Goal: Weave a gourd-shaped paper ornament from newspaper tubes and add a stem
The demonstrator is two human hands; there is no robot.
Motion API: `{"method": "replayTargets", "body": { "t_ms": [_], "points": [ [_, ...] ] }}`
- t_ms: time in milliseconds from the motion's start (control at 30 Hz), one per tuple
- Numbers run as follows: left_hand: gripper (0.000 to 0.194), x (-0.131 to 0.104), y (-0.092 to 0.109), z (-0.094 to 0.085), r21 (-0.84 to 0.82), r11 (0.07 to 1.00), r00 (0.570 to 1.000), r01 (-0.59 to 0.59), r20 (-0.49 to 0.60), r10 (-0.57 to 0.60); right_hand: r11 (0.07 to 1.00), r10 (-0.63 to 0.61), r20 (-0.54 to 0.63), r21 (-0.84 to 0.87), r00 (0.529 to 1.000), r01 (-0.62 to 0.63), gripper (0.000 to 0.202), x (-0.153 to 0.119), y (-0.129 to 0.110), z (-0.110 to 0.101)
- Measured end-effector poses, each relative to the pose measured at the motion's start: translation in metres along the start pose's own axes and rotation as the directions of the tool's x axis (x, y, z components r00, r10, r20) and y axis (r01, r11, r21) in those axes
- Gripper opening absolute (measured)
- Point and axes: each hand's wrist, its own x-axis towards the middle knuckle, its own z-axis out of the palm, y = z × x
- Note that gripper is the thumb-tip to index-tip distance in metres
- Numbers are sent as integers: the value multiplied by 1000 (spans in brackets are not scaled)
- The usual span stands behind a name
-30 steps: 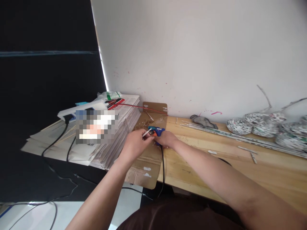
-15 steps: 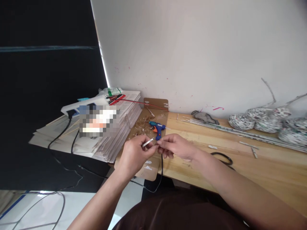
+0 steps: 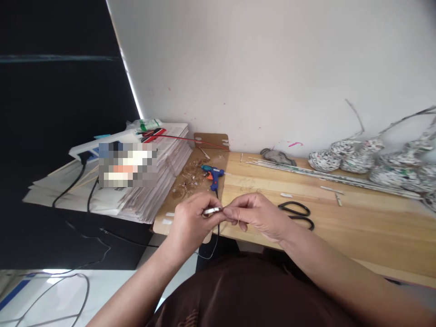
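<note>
My left hand is closed on a short white paper roll, pinched between thumb and forefinger. Fingertips of my right hand meet the right end of that roll, close against my left fingertips; whatever they pinch is too small to make out. Just beyond both hands, a blue glue gun lies on brown cardboard among dried glue scraps. Black scissor handles show beside my right wrist, the rest hidden by it.
Stacked papers at the left carry a white power strip with black cables. Long paper rods, a grey cloth and woven paper gourds line the wall on the wooden table.
The view has shifted right, uncovering more of the scissor handles. The white roll lies flatter between my hands, and my right fingers have come closer to my left ones.
</note>
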Motion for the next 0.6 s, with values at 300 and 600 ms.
{"method": "replayTargets", "body": {
  "t_ms": [300, 600],
  "points": [
    [20, -18, -2, 19, 80, 981, 984, -179, 3, 179, 953, 78, -147, 302, 986, -30, 38, -18, 39, 9],
    [44, -16, 4, 22, -64, 996, 990, -68, 119, 75, 940, -252, -376, -314, 892, 133, 34, -24, 41, -9]
  ]
}}
